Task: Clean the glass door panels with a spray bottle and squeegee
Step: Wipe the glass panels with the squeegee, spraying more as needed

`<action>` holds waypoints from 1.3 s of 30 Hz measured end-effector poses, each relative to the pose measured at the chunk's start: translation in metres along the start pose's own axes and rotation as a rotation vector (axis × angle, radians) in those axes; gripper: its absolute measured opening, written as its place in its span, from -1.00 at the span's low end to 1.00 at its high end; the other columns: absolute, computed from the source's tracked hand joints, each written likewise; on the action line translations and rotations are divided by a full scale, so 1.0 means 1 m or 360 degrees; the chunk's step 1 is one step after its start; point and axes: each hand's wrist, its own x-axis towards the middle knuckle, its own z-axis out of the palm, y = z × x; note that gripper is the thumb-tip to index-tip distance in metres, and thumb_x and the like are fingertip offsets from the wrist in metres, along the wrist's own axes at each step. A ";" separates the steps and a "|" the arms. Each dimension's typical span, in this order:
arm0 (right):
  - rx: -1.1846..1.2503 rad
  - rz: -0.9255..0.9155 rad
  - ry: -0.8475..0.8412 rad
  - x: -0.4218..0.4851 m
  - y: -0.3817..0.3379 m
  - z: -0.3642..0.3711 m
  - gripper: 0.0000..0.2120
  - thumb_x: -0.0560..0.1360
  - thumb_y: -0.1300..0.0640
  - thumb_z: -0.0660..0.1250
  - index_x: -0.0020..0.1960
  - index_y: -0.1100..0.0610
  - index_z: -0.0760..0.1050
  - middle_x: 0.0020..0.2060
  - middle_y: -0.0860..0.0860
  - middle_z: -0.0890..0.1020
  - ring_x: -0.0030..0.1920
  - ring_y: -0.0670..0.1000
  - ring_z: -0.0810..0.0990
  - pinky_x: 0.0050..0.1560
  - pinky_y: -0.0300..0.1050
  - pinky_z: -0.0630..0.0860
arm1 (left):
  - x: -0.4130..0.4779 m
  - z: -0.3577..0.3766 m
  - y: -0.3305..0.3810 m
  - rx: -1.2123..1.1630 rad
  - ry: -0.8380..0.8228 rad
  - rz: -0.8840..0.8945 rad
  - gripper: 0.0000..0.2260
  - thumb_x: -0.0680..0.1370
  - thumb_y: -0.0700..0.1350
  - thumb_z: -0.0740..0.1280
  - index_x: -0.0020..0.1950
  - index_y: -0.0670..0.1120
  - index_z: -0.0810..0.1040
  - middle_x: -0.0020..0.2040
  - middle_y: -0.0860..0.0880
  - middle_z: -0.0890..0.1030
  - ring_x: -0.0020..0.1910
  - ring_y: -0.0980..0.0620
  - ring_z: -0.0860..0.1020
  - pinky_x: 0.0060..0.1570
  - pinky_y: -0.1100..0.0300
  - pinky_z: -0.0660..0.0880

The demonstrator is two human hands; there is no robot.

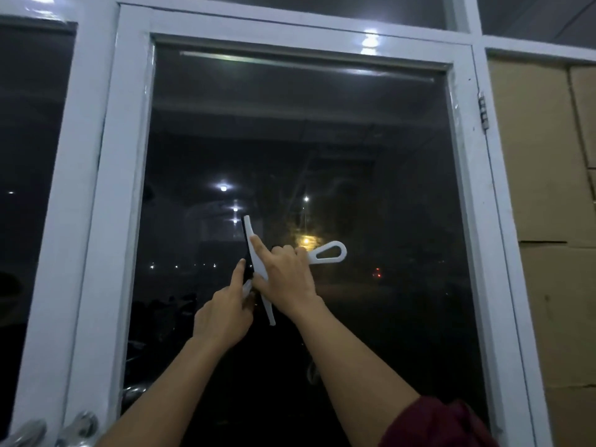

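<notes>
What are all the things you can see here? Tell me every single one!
squeegee: one, white, held against the middle of the glass
glass door panel: one, dark, centre, with lights reflected in it
door frame: one, white, around that glass
hinge: one, silvery, on the frame's right edge
side glass panel: one, dark, far left
door handles: two, shiny metal, bottom left corner
cardboard boxes: several, brown, stacked at the right
sleeve: one, dark red, bottom right, on the right arm
left hand: one, forefinger up at the squeegee's blade edge
right hand: one, grips the squeegee's handle, forefinger along the blade
</notes>
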 end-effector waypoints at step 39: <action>-0.0085 0.0091 0.0391 0.053 0.069 0.045 -0.50 0.54 -0.16 0.20 0.45 -0.09 0.30 -0.38 -0.03 0.49 -0.35 0.00 0.40 -0.18 -0.02 0.21 | 0.029 0.055 0.000 -0.0033 0.0252 0.0001 -0.36 0.64 0.04 0.19 0.57 0.30 -0.15 0.06 -0.01 0.63 -0.16 -0.05 0.60 -0.21 0.04 0.45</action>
